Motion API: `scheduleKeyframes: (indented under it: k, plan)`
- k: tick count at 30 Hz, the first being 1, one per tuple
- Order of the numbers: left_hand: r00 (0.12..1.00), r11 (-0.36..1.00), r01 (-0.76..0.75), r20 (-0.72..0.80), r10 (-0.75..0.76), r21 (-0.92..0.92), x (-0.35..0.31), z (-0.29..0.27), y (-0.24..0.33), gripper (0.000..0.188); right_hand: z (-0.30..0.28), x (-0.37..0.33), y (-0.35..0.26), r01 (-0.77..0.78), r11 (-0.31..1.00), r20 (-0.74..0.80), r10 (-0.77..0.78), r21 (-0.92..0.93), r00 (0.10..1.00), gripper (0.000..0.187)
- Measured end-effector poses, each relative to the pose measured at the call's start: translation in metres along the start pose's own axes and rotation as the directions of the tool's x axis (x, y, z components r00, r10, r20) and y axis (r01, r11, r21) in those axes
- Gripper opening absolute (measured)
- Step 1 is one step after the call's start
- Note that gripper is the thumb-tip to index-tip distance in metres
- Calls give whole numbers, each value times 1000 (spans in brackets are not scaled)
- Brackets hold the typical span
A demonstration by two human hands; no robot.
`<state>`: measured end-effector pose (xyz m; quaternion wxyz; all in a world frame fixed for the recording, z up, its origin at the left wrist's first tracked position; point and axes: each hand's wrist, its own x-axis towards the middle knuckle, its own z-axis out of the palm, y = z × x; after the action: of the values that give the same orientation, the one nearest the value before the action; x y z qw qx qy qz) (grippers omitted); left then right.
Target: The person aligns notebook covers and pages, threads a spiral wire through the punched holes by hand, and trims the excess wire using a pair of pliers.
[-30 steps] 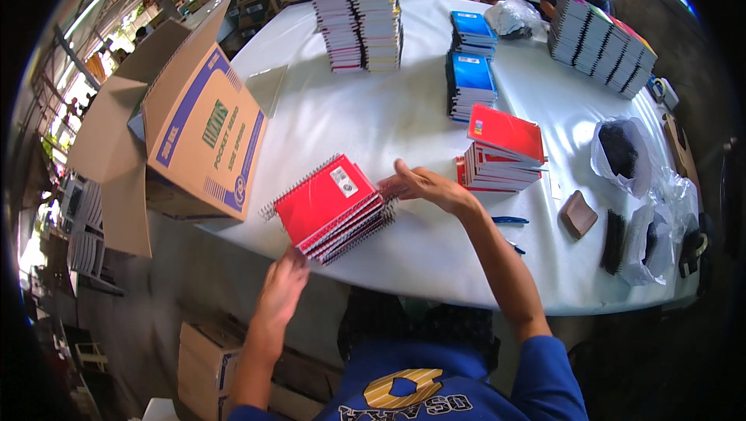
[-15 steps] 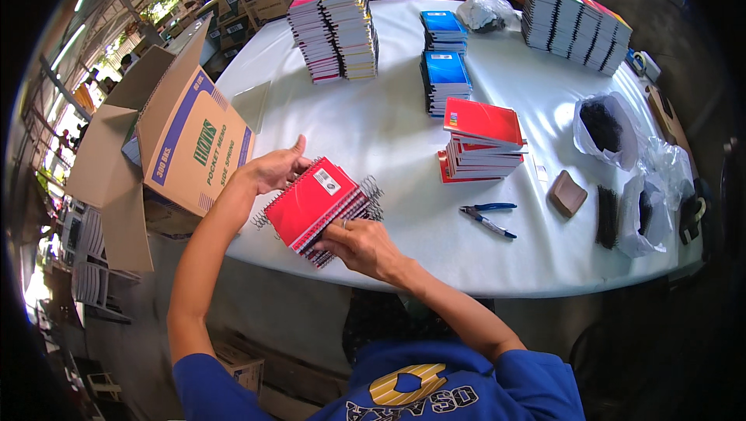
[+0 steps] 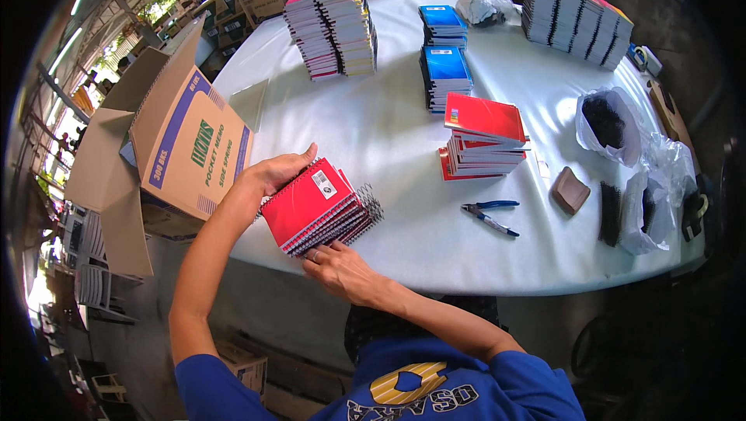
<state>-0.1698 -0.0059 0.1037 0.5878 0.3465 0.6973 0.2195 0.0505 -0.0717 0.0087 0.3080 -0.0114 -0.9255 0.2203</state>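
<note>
White worktop (image 3: 392,133): at its 8 o'clock, red notebooks (image 3: 305,207) lie between the left hand (image 3: 281,173), thumb spread at their 11 o'clock, and the right hand (image 3: 342,272), grip unclear at their 5 o'clock, apparently braced to stay square.

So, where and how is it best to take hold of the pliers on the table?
Probably by both handles, coming from the right side with the right hand: the pliers lie on the table with their jaws toward the left, and the handles spread toward the right.
</note>
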Motion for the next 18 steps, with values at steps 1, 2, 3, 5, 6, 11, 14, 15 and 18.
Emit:
scheduleKeyframes:
  k: [1,2,3,5,6,11,14,15,18]
  plan:
    - [1000,1000,-1,-4,1,-2,1,-5,-3,77,-8,-2,-6,-36,999,54,38,-36,998,18]
    - [1000,1000,9,5,-9,-10,4,-14,-13,75,-29,4,-23,-11,1000,163,8,21,987,19]
    - [1000,1000,23,21,-23,-20,7,-19,-23,74,-62,11,-48,2,997,271,-24,82,962,21]
    - [1000,1000,25,-8,-25,2,4,-15,-23,75,-134,18,-86,283,954,89,-292,102,952,33]
    - [999,999,11,-34,-9,45,4,-10,-16,75,-153,16,-98,351,918,-88,-340,183,936,38]
    - [997,991,-75,12,74,109,5,-14,-16,83,-199,4,-100,546,823,-226,-508,160,832,48]
    - [1000,991,-11,-8,12,136,7,-16,-13,80,-203,-9,-105,522,821,-370,-423,230,827,49]
    - [999,990,-31,-20,34,137,13,-22,-20,83,-208,-12,-105,520,805,-350,-418,285,838,49]
    - [996,969,-80,-30,89,234,4,-5,6,90,-219,-31,-99,437,775,-306,-325,455,895,49]
